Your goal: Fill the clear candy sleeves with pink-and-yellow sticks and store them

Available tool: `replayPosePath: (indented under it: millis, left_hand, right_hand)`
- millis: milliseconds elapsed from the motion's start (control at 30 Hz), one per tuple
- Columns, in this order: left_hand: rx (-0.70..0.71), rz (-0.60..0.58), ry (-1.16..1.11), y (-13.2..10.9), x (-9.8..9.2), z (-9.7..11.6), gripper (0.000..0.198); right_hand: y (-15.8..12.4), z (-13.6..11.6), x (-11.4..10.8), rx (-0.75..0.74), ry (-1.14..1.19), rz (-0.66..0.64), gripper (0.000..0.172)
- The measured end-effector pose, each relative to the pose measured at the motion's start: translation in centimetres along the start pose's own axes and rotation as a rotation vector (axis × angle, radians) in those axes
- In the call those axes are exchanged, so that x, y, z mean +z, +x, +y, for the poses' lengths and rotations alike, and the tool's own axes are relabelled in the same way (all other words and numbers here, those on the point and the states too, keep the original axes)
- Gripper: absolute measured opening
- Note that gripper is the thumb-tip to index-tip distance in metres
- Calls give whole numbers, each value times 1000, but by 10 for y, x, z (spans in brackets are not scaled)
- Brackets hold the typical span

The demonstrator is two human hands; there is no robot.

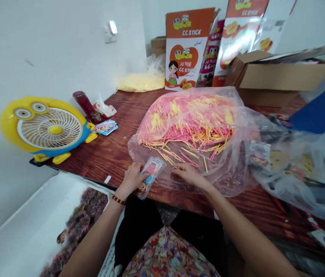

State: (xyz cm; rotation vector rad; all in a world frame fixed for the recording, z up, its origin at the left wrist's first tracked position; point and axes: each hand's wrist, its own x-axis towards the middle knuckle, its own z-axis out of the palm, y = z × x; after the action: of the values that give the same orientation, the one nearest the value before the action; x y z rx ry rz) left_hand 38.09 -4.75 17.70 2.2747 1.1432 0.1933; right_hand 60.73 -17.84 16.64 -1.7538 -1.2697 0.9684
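The left hand (133, 177) is closed on a clear printed packet (152, 169), which lies near the front edge of the wooden table (126, 134). The thumb lies across the packet's face; the remaining fingers are bunched at its left side. The packet's upper end projects beyond the thumb, towards the right hand (189, 174).

The right hand is set down just beside the packet, well clear of the left, over the near part of a large clear plastic bag (228, 175). Its fingers are curled and close together; from where I stand I cannot tell whether they grip anything. Loose pink and yellow sticks (185, 132) lie in a heap directly beyond them.

Obscured: the packet's lower left portion, partly behind the left hand; its contents, not legible through the print; the right fingertips, turned under. Items under the crumpled plastic at the right (303, 165) are indistinct.
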Motion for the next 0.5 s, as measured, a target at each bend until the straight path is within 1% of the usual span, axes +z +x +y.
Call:
replayPosePath:
  millis: [133, 267, 333, 400, 467, 500]
  left_hand:
    - [-30, -65, 108, 0, -1, 8, 27]
    - [-35, -79, 123, -4, 2, 18, 27]
    - [-24, -82, 58, -7, 4, 19, 30]
    - [-12, -90, -56, -8, 6, 18, 33]
    - [3, -95, -173, -8, 7, 15, 30]
    - [6, -96, -227, -8, 7, 14, 26]
  right_hand:
    - [9, -13, 17, -68, -24, -84, 22]
    - [20, -15, 31, -125, 37, -93, 19]
    - [20, -14, 34, -144, 59, -85, 19]
    - [16, -13, 32, -152, 35, -82, 20]
    - [11, -13, 26, -131, -72, -43, 20]
    - [8, -14, 20, -99, -162, -2, 20]
